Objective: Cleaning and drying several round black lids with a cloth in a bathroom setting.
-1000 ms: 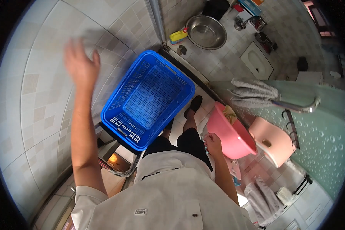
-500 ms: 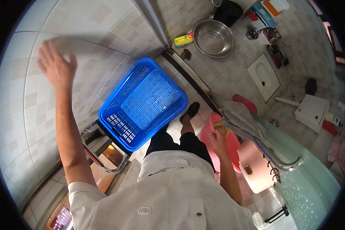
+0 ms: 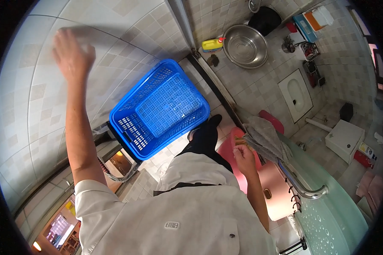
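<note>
Pink basin (image 3: 232,155) sits low at my right side, about four o'clock from the blue basket, and my right hand (image 3: 244,156) grips its rim with the fingers curled shut around the edge; something yellowish shows just above my knuckles, too small to make out.

Far over at ten o'clock, my left hand (image 3: 72,55) is raised flat against the tiled wall (image 3: 25,97), fingers together and slightly bent, holding nothing.

Moving right, the blue plastic basket (image 3: 159,108) lies on the floor between my arms, its latticed bottom bare. At its lower left corner stands a small dark-framed box (image 3: 119,161) with a lit orange front.

At twelve o'clock from the basket a yellow bottle with a red cap (image 3: 212,44) lies by the wall, and just to its right is a steel bowl (image 3: 244,46), bare inside, with a black bucket (image 3: 264,19) beyond it. A teal and orange carton (image 3: 315,19) stands at one o'clock.

A grey cloth (image 3: 264,138) hangs over a chrome rail (image 3: 300,187) just right of my hand. Further right, a white squat pan (image 3: 297,94) is set into the grey tiled floor (image 3: 259,85), and a white box (image 3: 344,138) stands at three o'clock beside a red and yellow packet (image 3: 364,155).
</note>
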`<state>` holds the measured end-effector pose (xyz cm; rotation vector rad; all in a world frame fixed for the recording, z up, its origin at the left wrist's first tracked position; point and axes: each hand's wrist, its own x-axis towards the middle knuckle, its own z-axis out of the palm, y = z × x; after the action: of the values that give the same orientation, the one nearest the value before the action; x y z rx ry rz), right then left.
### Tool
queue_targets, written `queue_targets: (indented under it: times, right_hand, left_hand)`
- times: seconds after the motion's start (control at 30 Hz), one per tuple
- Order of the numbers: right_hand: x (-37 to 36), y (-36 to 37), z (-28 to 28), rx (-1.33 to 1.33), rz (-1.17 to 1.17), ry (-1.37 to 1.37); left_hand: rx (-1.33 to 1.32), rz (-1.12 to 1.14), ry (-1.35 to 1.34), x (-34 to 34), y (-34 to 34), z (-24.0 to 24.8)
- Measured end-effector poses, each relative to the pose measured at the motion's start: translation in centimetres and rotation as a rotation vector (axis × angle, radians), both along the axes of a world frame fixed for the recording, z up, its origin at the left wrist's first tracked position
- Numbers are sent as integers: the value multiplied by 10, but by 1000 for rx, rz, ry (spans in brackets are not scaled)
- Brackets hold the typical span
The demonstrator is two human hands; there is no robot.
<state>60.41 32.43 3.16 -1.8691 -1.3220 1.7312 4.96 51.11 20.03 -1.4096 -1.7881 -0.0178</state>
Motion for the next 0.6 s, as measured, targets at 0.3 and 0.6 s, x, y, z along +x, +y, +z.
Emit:
queue_targets:
  times: [0.3, 0.6]
  right_hand:
    - [-19, 41, 71, 97, -57, 262]
    - [-30, 86, 137, 245, -172, 353]
  left_hand:
    - [-35, 16, -47, 2, -4, 6]
    - [-78, 150, -112, 33, 1, 11]
